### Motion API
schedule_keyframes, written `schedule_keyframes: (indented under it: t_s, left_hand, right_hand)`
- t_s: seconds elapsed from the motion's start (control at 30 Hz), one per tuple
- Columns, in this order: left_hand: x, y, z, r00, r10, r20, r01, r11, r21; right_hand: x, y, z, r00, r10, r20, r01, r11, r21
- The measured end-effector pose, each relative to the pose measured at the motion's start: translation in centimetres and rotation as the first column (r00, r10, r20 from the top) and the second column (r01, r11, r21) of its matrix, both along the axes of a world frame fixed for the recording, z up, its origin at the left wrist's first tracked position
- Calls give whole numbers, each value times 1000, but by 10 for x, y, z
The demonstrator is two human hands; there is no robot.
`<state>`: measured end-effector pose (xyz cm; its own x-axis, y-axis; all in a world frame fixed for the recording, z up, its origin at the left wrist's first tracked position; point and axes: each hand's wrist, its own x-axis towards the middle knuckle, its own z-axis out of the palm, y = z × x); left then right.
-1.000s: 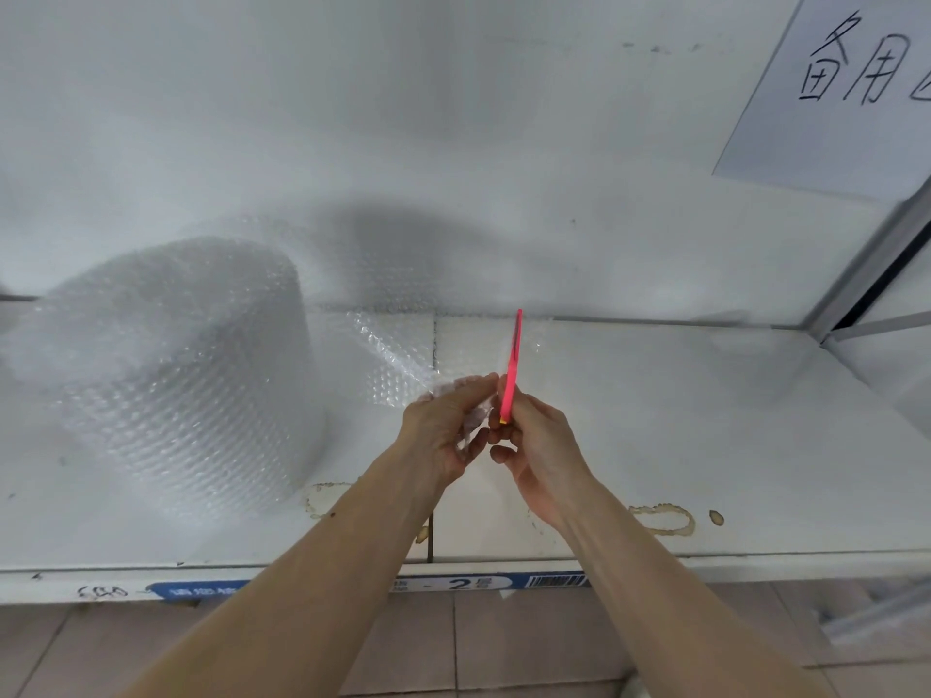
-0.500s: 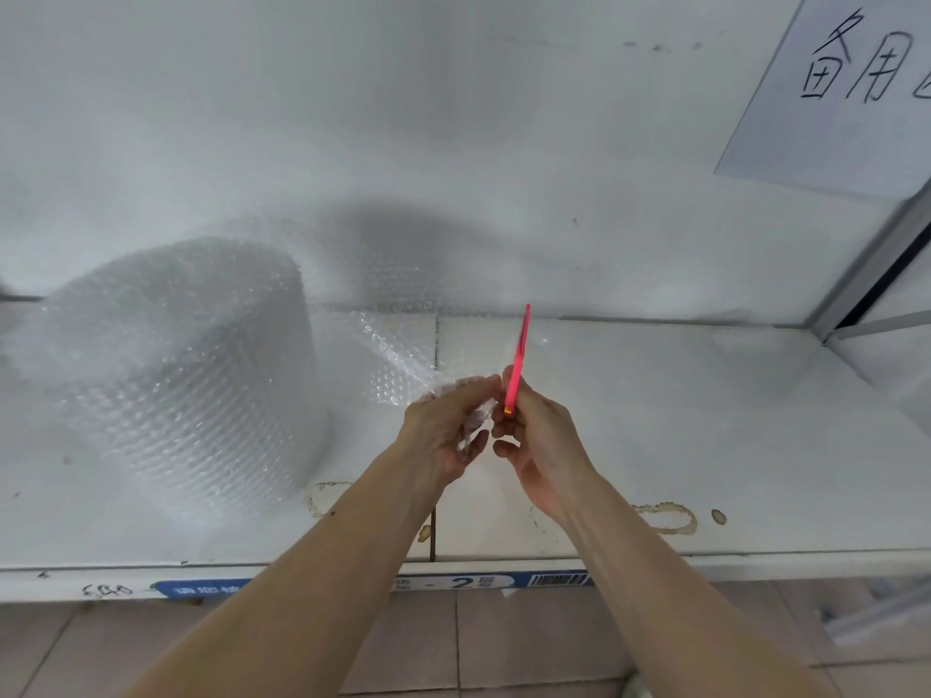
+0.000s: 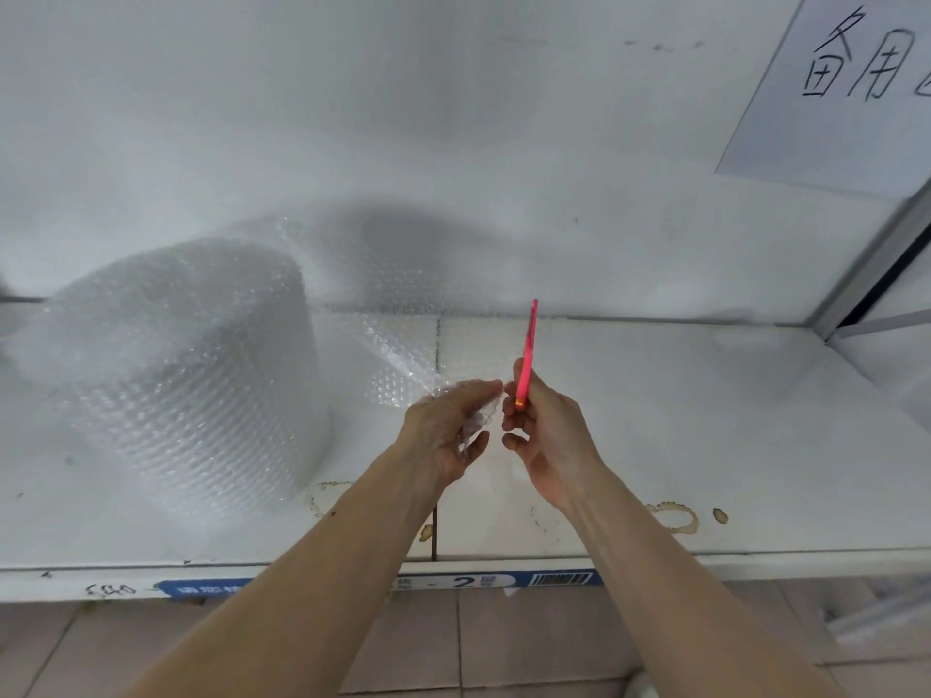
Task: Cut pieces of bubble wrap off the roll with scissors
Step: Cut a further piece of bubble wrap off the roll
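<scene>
Head view, looking down at a white shelf (image 3: 705, 445) with both forearms reaching in from the bottom edge. Left of centre, standing on the shelf: a big roll of bubble wrap (image 3: 171, 375), its loose sheet (image 3: 398, 360) trailing right across the shelf toward the middle of the frame. At centre, left hand (image 3: 448, 430), fingers and thumb curled round the near edge of that sheet, pinching it and lifting it off the shelf. Just beside it on the right, nearly touching, right hand (image 3: 549, 430), fingers curled around the handles of pink scissors (image 3: 527, 355). Blades pointing up and away toward the back wall, seen edge-on as a single thin line; cannot tell whether parted or closed. Scissors right next to the held edge of the sheet; contact with the plastic not clear.

Lower right of the shelf: brown ring stains (image 3: 675, 516), and another stain by the roll's base. Along the shelf's front edge at the bottom: a blue label strip (image 3: 478, 580) with a "2" and a barcode. Upper right corner: a white paper sign (image 3: 836, 88) with handwritten characters, fixed to the wall. Right edge: a grey metal upright (image 3: 876, 259). Below the shelf, beige floor tiles (image 3: 504, 642).
</scene>
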<state>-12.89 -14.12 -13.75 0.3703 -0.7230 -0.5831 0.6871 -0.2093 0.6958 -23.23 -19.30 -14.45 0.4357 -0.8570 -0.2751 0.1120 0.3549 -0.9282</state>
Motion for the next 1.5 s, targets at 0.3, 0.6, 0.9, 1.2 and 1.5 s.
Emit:
schedule_keyframes:
  t_s: [0.3, 0.6, 0.9, 1.2, 1.5]
  left_hand:
    - [0, -1, 1, 1000, 14, 15, -14, 1000, 26]
    - [1, -2, -2, 1000, -14, 15, 13, 999, 31]
    - [2, -3, -5, 999, 33, 10, -33, 998, 46]
    - [5, -10, -6, 997, 42, -64, -47, 996, -74]
    - [3, -20, -22, 995, 67, -73, -72, 995, -69]
  right_hand:
    - [-2, -2, 0, 999, -19, 27, 19, 1000, -12]
    - [-1, -3, 5, 999, -31, 26, 30, 999, 24]
    - [-4, -3, 6, 997, -61, 41, 59, 998, 33]
    - [-28, -16, 4, 950, -98, -296, 51, 985, -164]
    - [-74, -32, -26, 532, -229, -815, -207, 898, -388]
